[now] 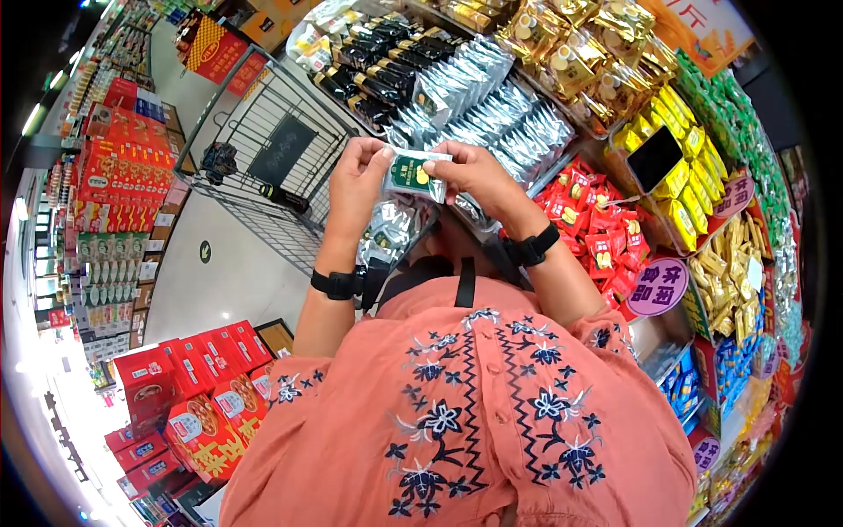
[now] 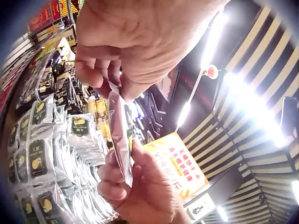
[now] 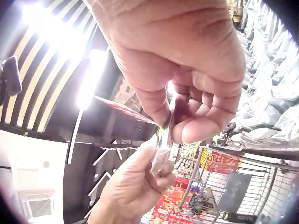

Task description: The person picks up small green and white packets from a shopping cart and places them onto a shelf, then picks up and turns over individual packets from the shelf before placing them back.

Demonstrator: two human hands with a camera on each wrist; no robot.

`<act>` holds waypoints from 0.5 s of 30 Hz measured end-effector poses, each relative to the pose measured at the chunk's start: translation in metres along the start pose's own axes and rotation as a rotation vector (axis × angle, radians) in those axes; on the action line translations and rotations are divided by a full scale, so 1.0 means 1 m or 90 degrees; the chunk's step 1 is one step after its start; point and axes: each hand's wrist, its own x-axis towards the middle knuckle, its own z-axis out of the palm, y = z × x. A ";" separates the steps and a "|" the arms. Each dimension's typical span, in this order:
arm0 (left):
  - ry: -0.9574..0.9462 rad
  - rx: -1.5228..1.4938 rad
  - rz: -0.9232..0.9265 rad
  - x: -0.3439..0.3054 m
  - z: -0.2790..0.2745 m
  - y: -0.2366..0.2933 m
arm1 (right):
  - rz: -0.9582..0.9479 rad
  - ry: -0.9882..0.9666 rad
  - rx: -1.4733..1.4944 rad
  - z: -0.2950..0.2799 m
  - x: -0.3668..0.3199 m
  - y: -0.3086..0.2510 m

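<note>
Both hands hold one small silver snack packet (image 1: 411, 176) with a dark green label, out in front of the torso. The left hand (image 1: 356, 180) pinches its left edge between thumb and curled fingers. At the opposite edge, the right hand (image 1: 483, 180) grips it, its thumb over the front. From the left wrist view the packet (image 2: 119, 133) shows nearly side-on, its two ends between the hands. The right wrist view shows it edge-on too, partly covered by the fingers. Just below the hands lie more silver packets (image 1: 391, 224).
Ahead are bins of silver packets (image 1: 518, 132), black packets (image 1: 386, 70) and gold packets (image 1: 580, 53). Red packets (image 1: 597, 224) lie to the right, beside yellow packets (image 1: 689, 189). A wire shopping cart (image 1: 290, 123) stands at front left, and red boxes (image 1: 198, 373) are stacked at lower left.
</note>
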 end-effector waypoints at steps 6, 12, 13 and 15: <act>-0.064 -0.112 -0.117 -0.007 0.000 0.016 | -0.039 0.024 0.076 -0.006 0.000 0.000; -0.059 -0.134 -0.114 -0.006 0.001 0.020 | -0.025 -0.014 0.037 -0.012 -0.003 0.000; -0.068 -0.141 -0.118 -0.006 0.001 0.022 | -0.021 -0.021 0.018 -0.012 -0.006 -0.005; -0.097 -0.107 -0.113 -0.005 0.003 0.027 | -0.023 -0.023 -0.041 -0.011 -0.014 -0.019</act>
